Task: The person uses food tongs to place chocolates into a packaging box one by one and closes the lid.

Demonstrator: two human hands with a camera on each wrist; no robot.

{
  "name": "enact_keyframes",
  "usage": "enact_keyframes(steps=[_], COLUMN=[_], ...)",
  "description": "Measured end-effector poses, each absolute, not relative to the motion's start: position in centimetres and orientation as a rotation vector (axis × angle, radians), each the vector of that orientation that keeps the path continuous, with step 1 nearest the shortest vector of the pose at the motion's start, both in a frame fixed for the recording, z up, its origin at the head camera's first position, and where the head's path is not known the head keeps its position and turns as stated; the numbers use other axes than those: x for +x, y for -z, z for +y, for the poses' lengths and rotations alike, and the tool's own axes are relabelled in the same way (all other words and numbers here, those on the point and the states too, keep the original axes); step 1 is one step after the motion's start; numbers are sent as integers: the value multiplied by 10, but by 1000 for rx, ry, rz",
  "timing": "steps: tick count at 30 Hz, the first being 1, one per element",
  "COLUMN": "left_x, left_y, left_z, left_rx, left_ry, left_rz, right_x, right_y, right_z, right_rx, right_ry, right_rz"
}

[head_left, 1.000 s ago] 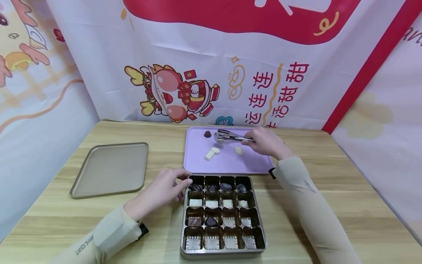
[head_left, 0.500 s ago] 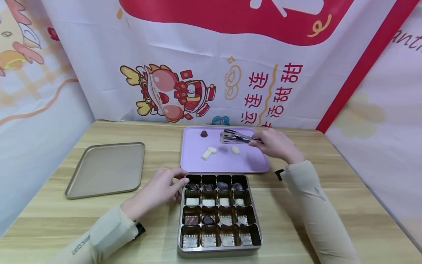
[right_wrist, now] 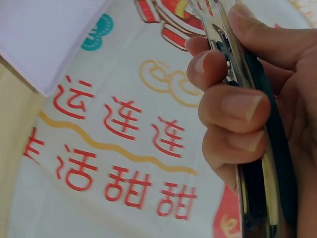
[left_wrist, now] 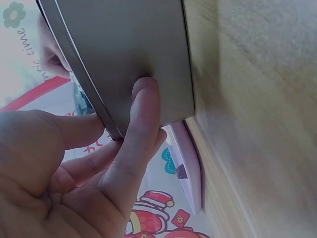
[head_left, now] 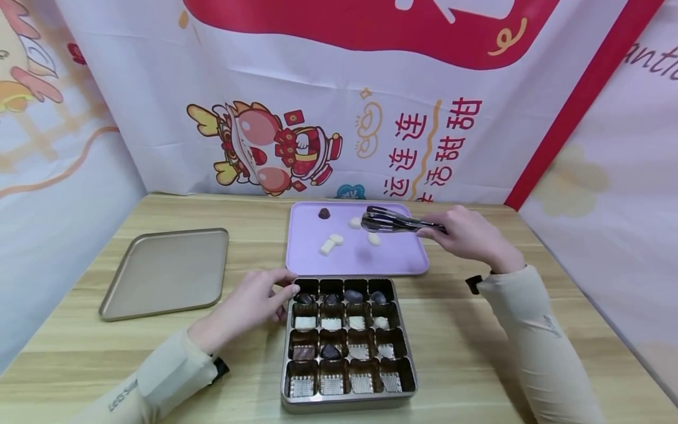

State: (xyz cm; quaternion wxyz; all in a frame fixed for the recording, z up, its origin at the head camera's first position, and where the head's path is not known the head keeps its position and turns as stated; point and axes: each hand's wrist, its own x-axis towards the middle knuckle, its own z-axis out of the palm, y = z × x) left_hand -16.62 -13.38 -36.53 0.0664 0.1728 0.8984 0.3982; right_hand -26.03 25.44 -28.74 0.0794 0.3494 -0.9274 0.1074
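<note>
My left hand (head_left: 246,303) holds the far left corner of a metal chocolate box (head_left: 349,401); in the left wrist view its thumb is at the rim and a finger presses the side wall (left_wrist: 119,44). My right hand (head_left: 474,238) grips metal serving tongs (head_left: 392,221) above the right part of a lilac tray (head_left: 307,265). Whether anything sits between the tong ends I cannot tell. Dark chocolates (head_left: 354,296) fill the box's back row, white chocolates (head_left: 331,324) the second; two dark ones (head_left: 331,352) lie in the third row's left compartments.
On the lilac tray lie a dark chocolate (head_left: 324,214), a white bar (head_left: 327,247) touching a white round piece (head_left: 336,239), and white ovals (head_left: 374,239) near the tongs. A beige tray (head_left: 166,271) rests at the left. A printed cloth (head_left: 339,76) hangs behind the table.
The right hand and tongs have moved right and come up over the tray. A white oval by the tong ends now shows. The left hand stays at the box corner.
</note>
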Motion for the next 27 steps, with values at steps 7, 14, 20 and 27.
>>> enact_keyframes(steps=[7, 14, 20, 27], left_x=[-166, -166, -168, -169], left_y=[364, 366, 365, 365], left_z=[-137, -136, -134, -132], left_rx=[528, 533, 549, 555], left_ry=[-1232, -1204, -1204, -1214], left_rz=[2698, 2709, 2710, 2700], right_x=[-240, -215, -195, -179], right_y=[272, 268, 260, 254], right_z=[258, 253, 249, 243], right_rx=[1187, 1307, 1344, 1480], right_ry=[-347, -351, -316, -294], right_rz=[-2680, -2638, -2595, -2551])
